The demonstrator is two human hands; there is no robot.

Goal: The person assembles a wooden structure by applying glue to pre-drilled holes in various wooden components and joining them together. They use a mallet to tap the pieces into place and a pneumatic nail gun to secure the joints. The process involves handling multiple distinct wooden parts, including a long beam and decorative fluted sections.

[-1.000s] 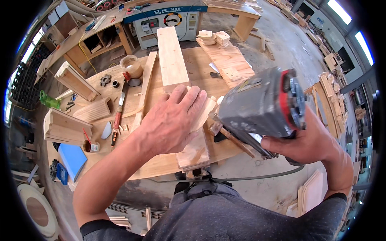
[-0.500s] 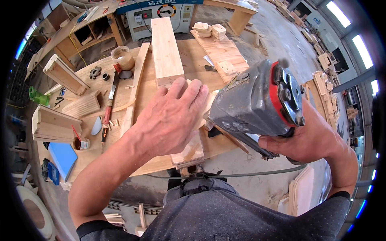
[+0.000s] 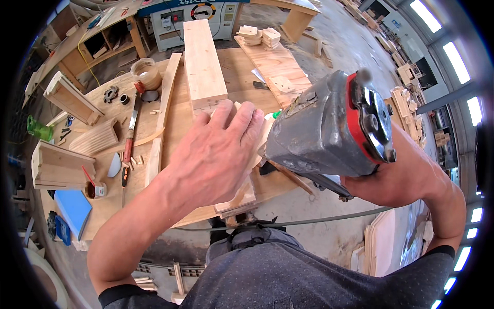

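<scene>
From the far left, a small cup (image 3: 100, 190) with a red stick in it stands on the table (image 3: 141, 188), and a careless swing of the left forearm could tip it. A red-handled blade (image 3: 128, 148) lies loose, near enough for that same arm to catch.

Now the middle, where the danger sits! The left hand (image 3: 221, 141) lies over a pale wood piece (image 3: 265, 133) at the near end of the big wood block (image 3: 206, 67); its fingers are bent and slightly parted, and with the thumb hidden, I can't tell whether it pinches or merely presses. Those fingertips are right beside the nose of the nail gun (image 3: 319, 126): a slip, or a nail veering along the grain, could hit a finger, and a thin edge could split.

Over to the right hand (image 3: 399, 177), closed around the gun's handle; the trigger finger is out of sight. A tug on the hose (image 3: 334, 220) could drag the aim off.

And the writing, left to right: the cup wears a printed label too small to read; the blue machine (image 3: 195, 28) carries large white lettering, cut by the upper edge, above a ringed dial; the gun's scuffed patch offers nothing legible.
</scene>
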